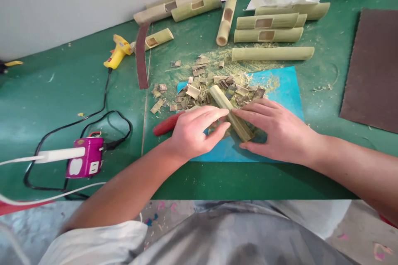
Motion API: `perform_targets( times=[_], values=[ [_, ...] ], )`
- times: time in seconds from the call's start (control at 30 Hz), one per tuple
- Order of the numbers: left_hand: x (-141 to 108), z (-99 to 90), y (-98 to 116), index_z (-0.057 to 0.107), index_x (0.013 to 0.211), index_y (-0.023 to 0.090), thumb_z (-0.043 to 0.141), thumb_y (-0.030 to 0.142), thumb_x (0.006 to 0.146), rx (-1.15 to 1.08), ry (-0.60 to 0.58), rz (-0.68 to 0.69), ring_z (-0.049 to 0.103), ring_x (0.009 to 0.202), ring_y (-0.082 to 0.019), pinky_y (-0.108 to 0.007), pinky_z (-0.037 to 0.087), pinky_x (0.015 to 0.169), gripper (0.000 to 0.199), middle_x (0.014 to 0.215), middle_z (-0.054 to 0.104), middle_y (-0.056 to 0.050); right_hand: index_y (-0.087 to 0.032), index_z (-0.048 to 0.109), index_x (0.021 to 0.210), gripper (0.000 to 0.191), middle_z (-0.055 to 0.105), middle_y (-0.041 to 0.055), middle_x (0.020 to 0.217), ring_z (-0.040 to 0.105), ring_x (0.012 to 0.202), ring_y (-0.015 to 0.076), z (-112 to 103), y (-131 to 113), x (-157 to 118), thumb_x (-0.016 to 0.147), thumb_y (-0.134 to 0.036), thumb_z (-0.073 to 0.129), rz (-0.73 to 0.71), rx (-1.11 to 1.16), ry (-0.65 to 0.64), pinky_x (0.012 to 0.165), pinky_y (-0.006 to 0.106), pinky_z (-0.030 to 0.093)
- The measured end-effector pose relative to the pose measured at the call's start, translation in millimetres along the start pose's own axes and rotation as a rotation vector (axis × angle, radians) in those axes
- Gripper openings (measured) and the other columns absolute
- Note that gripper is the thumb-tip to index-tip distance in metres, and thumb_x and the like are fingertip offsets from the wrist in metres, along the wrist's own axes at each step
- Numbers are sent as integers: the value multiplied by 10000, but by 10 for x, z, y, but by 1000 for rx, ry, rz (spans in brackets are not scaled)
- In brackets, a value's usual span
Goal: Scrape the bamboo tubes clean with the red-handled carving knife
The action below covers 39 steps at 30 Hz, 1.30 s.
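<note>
A bamboo piece lies diagonally over a blue sheet, among loose bamboo chips. My left hand is at its left side, thumb and fingers apart, fingertips by the piece's middle. From the right, my right hand reaches the same piece; its fingertips touch or nearly touch the upper side and its thumb is by the lower end. Neither hand is wrapped round the piece. A red handle sticks out beside my left hand; its other end is hidden.
Cut bamboo tubes lie along the back of the green table. On the left are a yellow glue gun, a sandpaper strip, and a purple power adapter with cables. A brown sheet lies at right.
</note>
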<state>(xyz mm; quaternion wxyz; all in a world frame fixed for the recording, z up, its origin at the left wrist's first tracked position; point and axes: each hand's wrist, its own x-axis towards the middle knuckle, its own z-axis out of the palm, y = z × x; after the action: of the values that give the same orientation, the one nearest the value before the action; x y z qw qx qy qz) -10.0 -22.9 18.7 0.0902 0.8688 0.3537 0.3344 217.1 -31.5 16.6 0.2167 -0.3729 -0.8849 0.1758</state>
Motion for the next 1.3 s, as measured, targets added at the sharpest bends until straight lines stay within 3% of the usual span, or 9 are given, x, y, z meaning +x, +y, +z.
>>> perform_targets(
  times=[0.1, 0.23, 0.37, 0.63, 0.77, 0.97, 1.13, 1.3],
  values=[
    [-11, 16, 11, 713, 967, 161, 597, 125, 888, -62, 9, -132, 696, 777, -116, -213, 569, 746, 145, 900, 754, -34, -99, 584, 1297, 591, 681, 140, 1153, 604, 1020, 281, 4, -8, -1, 788, -384, 682, -9, -6, 8, 915, 449, 506],
    [-11, 52, 11, 696, 1095, 168, 643, 130, 851, -222, -44, -367, 638, 622, -76, -161, 532, 594, 253, 778, 719, 8, -83, 565, 1314, 630, 674, 152, 1162, 600, 1041, 292, 20, -29, -6, 782, -400, 685, -6, -25, 3, 923, 451, 504],
    [14, 63, 26, 706, 995, 161, 657, 124, 825, -326, -31, -448, 658, 703, -98, -188, 553, 651, 180, 838, 714, -13, -61, 504, 1371, 733, 667, 175, 1162, 597, 1037, 308, 57, -50, -10, 762, -418, 701, 23, -51, 12, 894, 464, 512],
    [19, 124, -22, 579, 872, 167, 641, 155, 820, -650, -32, -671, 598, 632, -88, -190, 511, 579, 82, 716, 606, 18, -69, 491, 1366, 779, 646, 192, 1193, 587, 1069, 335, 88, -63, -4, 718, -423, 739, 48, -51, 4, 900, 501, 498],
    [35, 125, -36, 584, 847, 168, 631, 154, 830, -623, -9, -649, 568, 596, -73, -177, 489, 556, 53, 687, 584, 29, -70, 484, 1370, 780, 649, 185, 1190, 589, 1056, 323, 100, -64, -8, 724, -430, 732, 42, -61, 5, 894, 479, 501],
    [26, 85, 18, 676, 901, 155, 716, 215, 803, -556, -27, -635, 654, 674, -110, -207, 559, 623, 121, 774, 692, -8, -78, 472, 1380, 793, 650, 182, 1185, 592, 1049, 316, 100, -62, -5, 723, -437, 734, 43, -65, 6, 889, 466, 500],
    [19, 51, 17, 713, 968, 172, 759, 180, 761, -456, -78, -535, 648, 647, -99, -192, 567, 611, 213, 785, 698, 0, -70, 477, 1376, 804, 660, 178, 1150, 593, 1033, 317, 90, -51, -3, 715, -445, 744, 41, -62, 7, 877, 467, 505],
    [2, 47, -14, 714, 961, 168, 746, 188, 784, -348, -76, -432, 631, 647, -95, -201, 571, 630, 181, 803, 689, -10, -65, 477, 1377, 797, 658, 177, 1159, 590, 1033, 312, 88, -47, -7, 728, -451, 734, 37, -59, 4, 885, 465, 505]
  ],
)
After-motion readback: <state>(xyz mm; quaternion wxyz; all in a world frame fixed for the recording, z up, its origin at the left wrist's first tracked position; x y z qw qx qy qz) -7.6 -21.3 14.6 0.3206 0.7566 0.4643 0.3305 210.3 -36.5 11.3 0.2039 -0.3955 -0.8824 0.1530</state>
